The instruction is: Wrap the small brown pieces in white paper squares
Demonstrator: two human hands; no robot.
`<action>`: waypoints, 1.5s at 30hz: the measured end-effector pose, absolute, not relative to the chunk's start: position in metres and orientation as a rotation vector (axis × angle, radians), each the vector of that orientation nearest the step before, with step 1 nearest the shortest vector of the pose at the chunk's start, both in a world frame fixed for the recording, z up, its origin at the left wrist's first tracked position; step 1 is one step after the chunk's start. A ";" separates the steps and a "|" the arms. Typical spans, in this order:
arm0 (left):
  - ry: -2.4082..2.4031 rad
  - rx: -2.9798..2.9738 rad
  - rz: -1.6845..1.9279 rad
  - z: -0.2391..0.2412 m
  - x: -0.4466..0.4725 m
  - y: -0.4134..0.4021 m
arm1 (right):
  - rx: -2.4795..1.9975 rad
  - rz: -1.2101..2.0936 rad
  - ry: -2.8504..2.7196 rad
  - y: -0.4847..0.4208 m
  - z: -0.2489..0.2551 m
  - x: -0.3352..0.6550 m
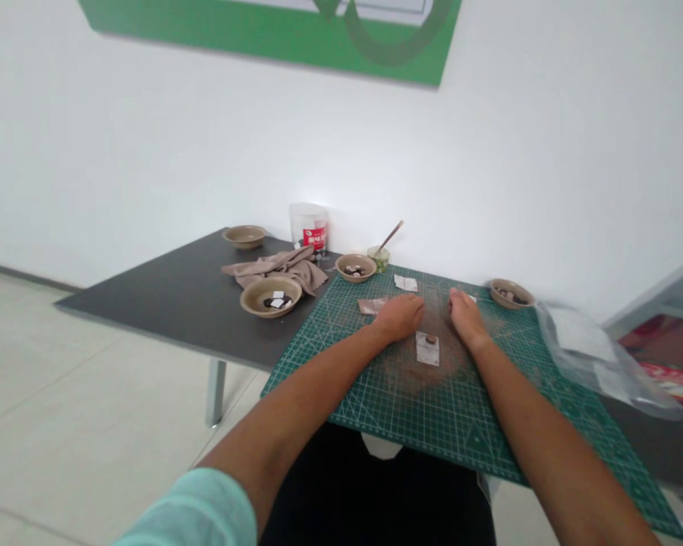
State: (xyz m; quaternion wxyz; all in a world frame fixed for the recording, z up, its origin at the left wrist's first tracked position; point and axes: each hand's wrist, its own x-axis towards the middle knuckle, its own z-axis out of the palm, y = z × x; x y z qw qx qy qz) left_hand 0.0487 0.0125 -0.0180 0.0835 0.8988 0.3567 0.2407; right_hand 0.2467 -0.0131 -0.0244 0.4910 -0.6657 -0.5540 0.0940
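Observation:
My left hand [399, 315] is closed, with its fingers curled down over the green cutting mat [369, 394]. Beside its wrist lies a brown-stained paper piece [369, 306], partly covered by the hand. My right hand [464, 312] is closed too, a short way to the right, with a bit of white showing just behind it. Whatever either hand may be pinching is hidden. Between my forearms a small white paper square [427, 355] lies on the mat with a small brown piece [431, 340] on it. Another white paper piece [406, 283] lies farther back.
Brown dust covers the mat's middle. Bowls with small pieces [271, 311], [356, 277], [511, 305] stand around it. Farther left are a bowl [244, 244], a crumpled cloth [281, 267] and a clear tub [309, 220]. A jar [380, 261] holds a stick; a plastic bag [592, 349] lies right.

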 end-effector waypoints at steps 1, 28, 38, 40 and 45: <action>1.076 2.659 0.740 -0.018 0.051 0.014 | -1.601 0.229 -1.321 -0.011 -0.027 0.248; 0.954 2.425 0.813 -0.018 0.053 0.013 | -0.991 1.117 -0.913 -0.040 -0.009 0.215; 0.886 2.397 0.839 -0.018 0.059 0.003 | -0.921 1.204 -0.850 -0.039 -0.010 0.213; 0.877 2.393 0.836 -0.018 0.057 0.004 | -0.933 1.199 -0.869 -0.039 -0.009 0.210; 0.870 2.387 0.835 -0.018 0.055 0.010 | -0.992 1.168 -0.917 -0.038 -0.008 0.209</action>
